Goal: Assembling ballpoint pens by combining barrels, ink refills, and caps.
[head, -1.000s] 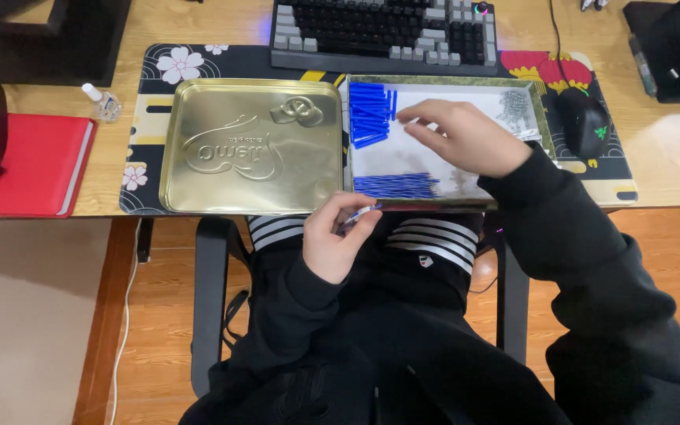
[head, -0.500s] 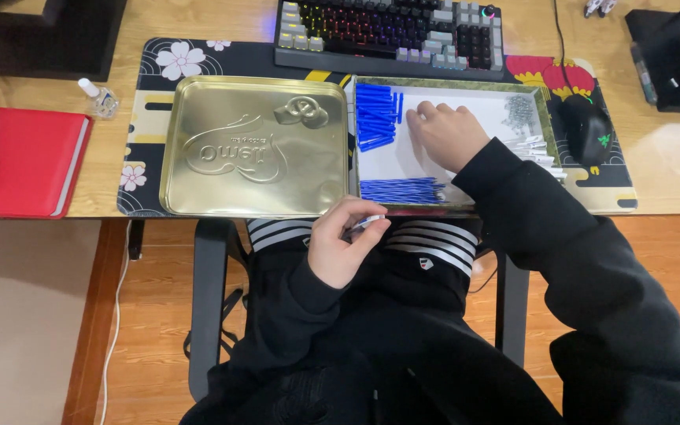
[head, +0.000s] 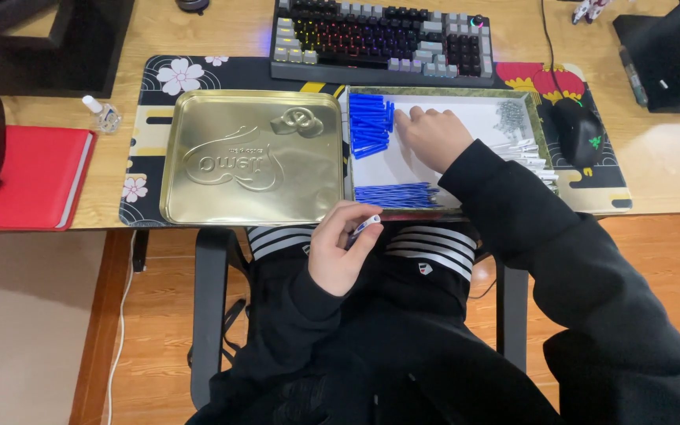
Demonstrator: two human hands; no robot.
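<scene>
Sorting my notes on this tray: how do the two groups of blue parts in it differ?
The upper blue pile sits at the tray's top-left corner, beside the right hand; its pieces look shorter and thicker. The lower blue row lies along the near edge, thinner and longer. Both are the same blue.

Tray (head: pixel 535 102): white floor open at centre; blue caps (head: pixel 370 124) banked left, blue tubes (head: pixel 395 194) along front, springs (head: pixel 509 116) and white pieces (head: pixel 530 153) right. Lid (head: pixel 252 157) blocked left approach, keyboard (head: pixel 383 39) rear, mouse (head: pixel 576 130) right.
</scene>
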